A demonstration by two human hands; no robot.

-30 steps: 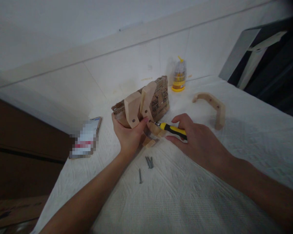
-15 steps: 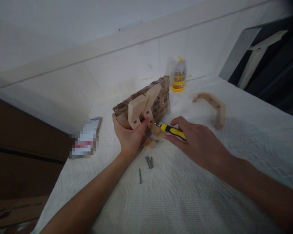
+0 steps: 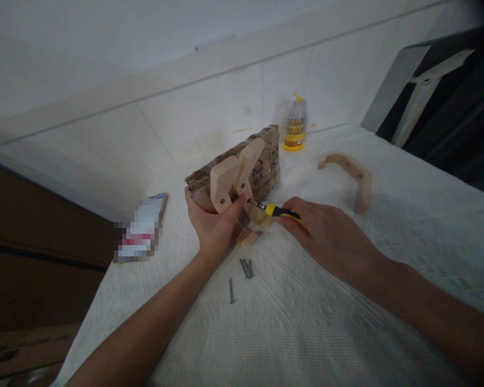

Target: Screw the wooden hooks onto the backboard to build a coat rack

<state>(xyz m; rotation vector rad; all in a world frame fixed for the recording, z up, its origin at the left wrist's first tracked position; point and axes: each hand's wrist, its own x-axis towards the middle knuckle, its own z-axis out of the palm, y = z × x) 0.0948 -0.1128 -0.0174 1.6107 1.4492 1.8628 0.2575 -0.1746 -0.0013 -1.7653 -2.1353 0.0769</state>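
Observation:
My left hand [image 3: 213,223] grips a pale wooden piece [image 3: 226,180] made of two joined blocks and holds it upright against a cardboard-wrapped block [image 3: 262,161]. My right hand [image 3: 326,236] is closed round a yellow and black screwdriver [image 3: 275,210]. The screwdriver's tip touches the lower part of the wooden piece, beside my left thumb. Small wooden offcuts [image 3: 248,236] lie just below the two hands.
Loose screws [image 3: 246,267] lie on the white cloth [image 3: 306,312] near me, one screw [image 3: 230,290] apart. A curved wooden bracket [image 3: 353,174] stands at right. A yellow-capped bit holder [image 3: 295,129] is by the wall. A phone [image 3: 143,228] lies at left near the edge.
The wooden piece has tilted and sunk a little in my left hand. My right hand has turned over the screwdriver, covering more of its handle.

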